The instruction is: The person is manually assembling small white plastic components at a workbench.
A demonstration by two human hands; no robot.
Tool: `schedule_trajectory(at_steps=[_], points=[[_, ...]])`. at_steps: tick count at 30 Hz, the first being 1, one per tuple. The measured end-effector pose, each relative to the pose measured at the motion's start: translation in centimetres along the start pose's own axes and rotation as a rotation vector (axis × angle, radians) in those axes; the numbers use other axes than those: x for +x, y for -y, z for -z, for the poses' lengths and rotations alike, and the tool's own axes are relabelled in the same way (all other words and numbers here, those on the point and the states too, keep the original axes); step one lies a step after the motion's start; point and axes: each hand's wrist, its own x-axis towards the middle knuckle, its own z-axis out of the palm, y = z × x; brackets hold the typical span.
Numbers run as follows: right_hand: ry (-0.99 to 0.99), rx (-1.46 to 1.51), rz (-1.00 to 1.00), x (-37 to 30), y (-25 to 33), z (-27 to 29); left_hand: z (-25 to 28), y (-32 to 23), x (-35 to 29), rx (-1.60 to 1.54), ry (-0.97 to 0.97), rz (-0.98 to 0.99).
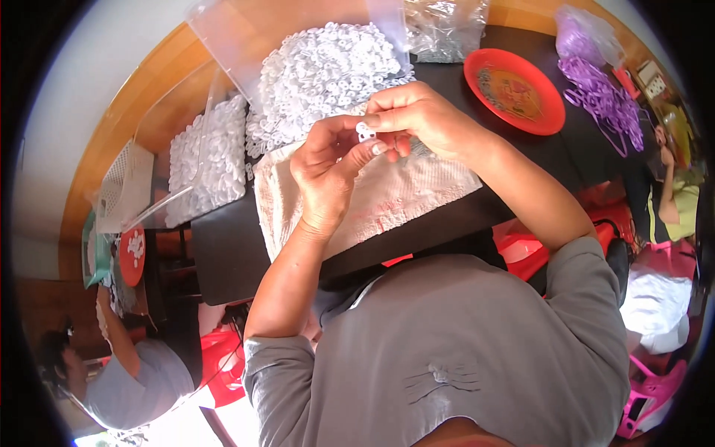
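Note:
Both of my hands are raised over a pale cloth [380,212] on the dark table, and their fingertips meet at a small white plastic piece [365,132] with dark openings. My left hand [324,160] pinches it from the left and below. From the right, my right hand [421,119] closes thumb and finger on its upper edge. Just beyond the hands lies a large heap of similar small white pieces [328,63], spilling from a clear plastic bin [227,33].
At left, a clear tray holds more white pieces [205,156], beside a white basket [123,190]. To the right are a red plate [553,112] with small bits and a purple ribbon tangle [607,97]. Another person [138,380] works at lower left; another [674,201] is far right.

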Motion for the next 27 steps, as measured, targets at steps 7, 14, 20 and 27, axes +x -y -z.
schedule_trajectory(at_steps=[7,14,20,27], points=[[0.033,0.024,0.005,0.2,-0.3,0.3,0.7,0.7,0.1,0.089,0.03,-0.078],[0.064,0.081,-0.044,0.4,-1.4,1.0,0.4,0.9,0.3,0.191,0.057,-0.123],[0.066,0.131,-0.046,0.2,-2.4,1.7,0.5,1.0,0.8,0.31,0.096,-0.189],[0.014,0.17,-0.093,0.0,-2.0,1.5,0.4,1.4,0.9,0.35,0.088,-0.195]])
